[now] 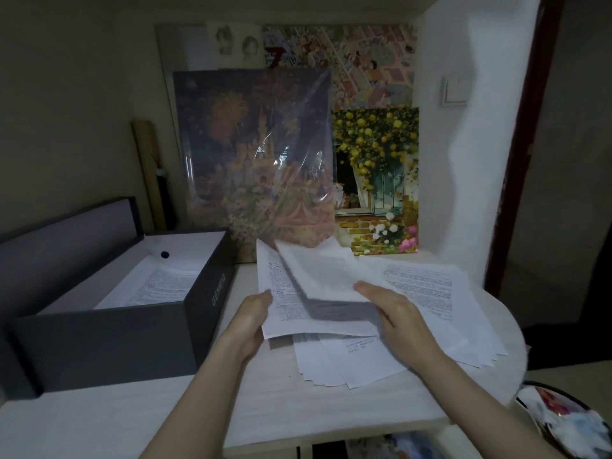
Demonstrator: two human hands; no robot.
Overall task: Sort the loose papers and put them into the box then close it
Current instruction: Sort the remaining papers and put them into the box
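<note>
A dark grey box (109,332) stands open on the left of the white table, its lid (66,233) raised behind it. Printed papers (165,286) lie inside it. In the middle, my left hand (253,318) grips the left edge of a small bundle of printed sheets (318,293) lifted off the table. My right hand (394,316) holds the bundle's right side, thumb on top. Below and to the right, loose papers (440,293) lie fanned out on the table, with more sheets (341,362) under the bundle.
Paintings lean against the back wall: a plastic-wrapped one (255,160) and a yellow-flower one (377,180). A cardboard tube (149,173) stands behind the box. The table's front edge (331,435) is near me. A round container of colourful things (563,422) sits at lower right.
</note>
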